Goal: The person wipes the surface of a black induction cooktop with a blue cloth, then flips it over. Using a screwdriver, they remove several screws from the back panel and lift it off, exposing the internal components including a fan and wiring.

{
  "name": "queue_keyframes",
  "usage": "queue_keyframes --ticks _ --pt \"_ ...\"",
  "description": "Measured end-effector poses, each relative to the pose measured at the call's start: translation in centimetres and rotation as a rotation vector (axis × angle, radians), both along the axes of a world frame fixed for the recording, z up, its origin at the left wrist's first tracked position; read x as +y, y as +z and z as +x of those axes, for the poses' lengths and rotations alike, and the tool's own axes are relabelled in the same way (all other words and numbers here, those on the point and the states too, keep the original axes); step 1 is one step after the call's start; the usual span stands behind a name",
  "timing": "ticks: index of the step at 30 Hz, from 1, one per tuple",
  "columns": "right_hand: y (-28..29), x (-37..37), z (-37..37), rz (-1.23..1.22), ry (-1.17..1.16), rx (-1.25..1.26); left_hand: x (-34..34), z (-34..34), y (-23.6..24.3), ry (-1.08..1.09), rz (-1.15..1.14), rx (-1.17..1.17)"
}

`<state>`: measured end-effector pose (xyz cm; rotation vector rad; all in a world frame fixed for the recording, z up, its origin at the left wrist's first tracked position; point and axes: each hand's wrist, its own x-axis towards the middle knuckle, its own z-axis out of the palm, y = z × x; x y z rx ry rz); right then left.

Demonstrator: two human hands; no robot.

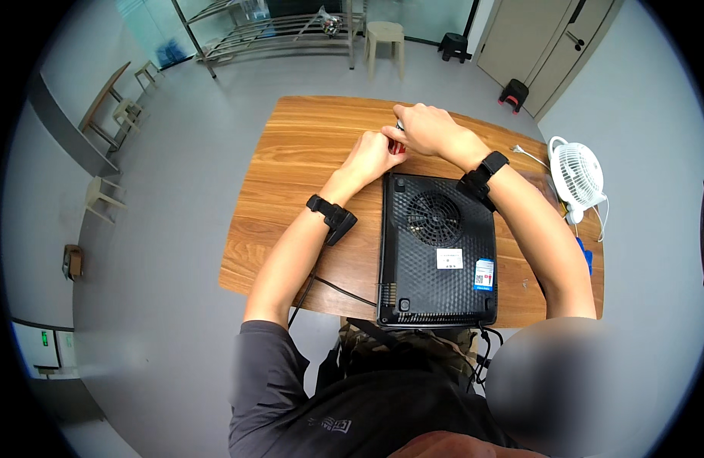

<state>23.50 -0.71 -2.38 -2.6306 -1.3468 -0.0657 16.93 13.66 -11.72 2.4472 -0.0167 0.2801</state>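
My left hand (371, 158) is closed around a small red object (398, 146) beyond the far edge of a black appliance (413, 267). Its kind is mostly hidden by my fingers. Against it, my right hand (428, 131) is also closed, and a bit of something pale and shiny peeks out at its fingertips. The appliance looks like an induction cooker lying upside down. Its underside shows a round fan grille (434, 217), a white label (449, 259), a blue and white sticker (484, 275) and small feet. Neither hand touches it.
A white fan (577, 174) with its cord stands at the wooden table's (291, 168) right edge, near a blue item (586, 257). Black cables (344, 291) run off the near edge. Beyond are a metal rack (283, 34) and several stools (385, 38).
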Motion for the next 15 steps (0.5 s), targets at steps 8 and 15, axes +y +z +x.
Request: queue_keyframes --ticks 8,15 --pt "1.2 0.0 -0.2 -0.101 0.088 0.001 0.0 -0.7 0.1 -0.005 -0.045 -0.048" --pt "0.6 -0.4 -0.4 -0.093 0.129 0.062 1.0 -1.4 0.6 -0.152 -0.141 0.038"
